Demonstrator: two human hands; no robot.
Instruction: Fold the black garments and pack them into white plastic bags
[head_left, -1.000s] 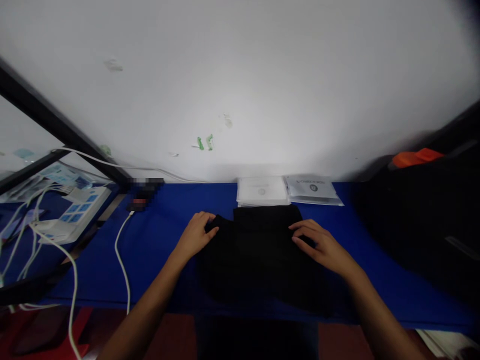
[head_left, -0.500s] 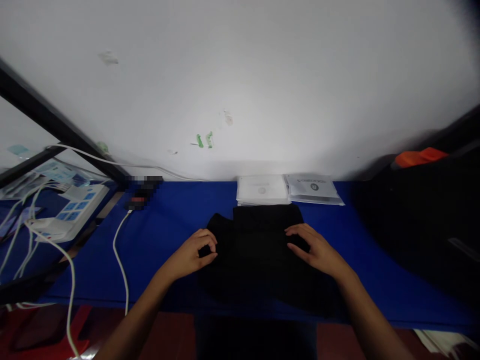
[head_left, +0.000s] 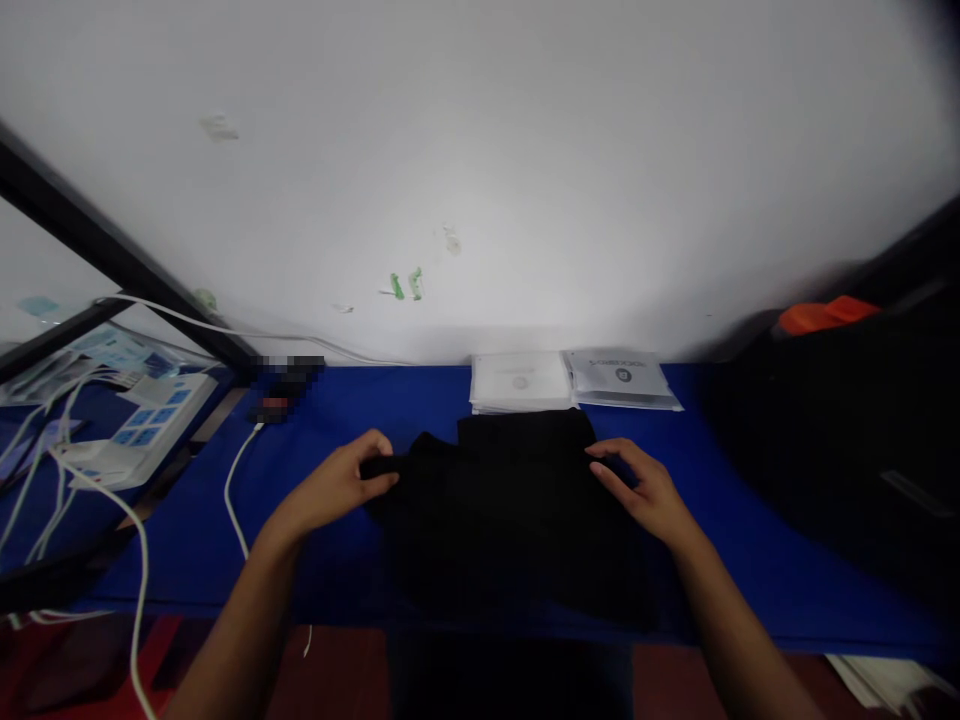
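Note:
A black cloth garment (head_left: 510,510) lies spread on the blue table in front of me, its near part hanging dark toward the table's edge. My left hand (head_left: 337,490) has fingers and thumb closed round the garment's left end, which sticks out between them. At the garment's upper right edge is my right hand (head_left: 645,485), its thumb and fingers a little apart, with nothing visible held between them. Just behind the garment lie a stack of white plastic packets (head_left: 517,380) and a greyer printed packet (head_left: 622,378).
A large black bag or cloth pile (head_left: 847,450) with an orange piece (head_left: 829,315) on it stands at the right. On the left are a white power strip (head_left: 154,430), white cables and a dark device (head_left: 281,395). A white wall rises behind the table (head_left: 360,400).
My left hand has moved left and now grips the garment's left end, which is drawn out to the left. My right hand has shifted slightly right.

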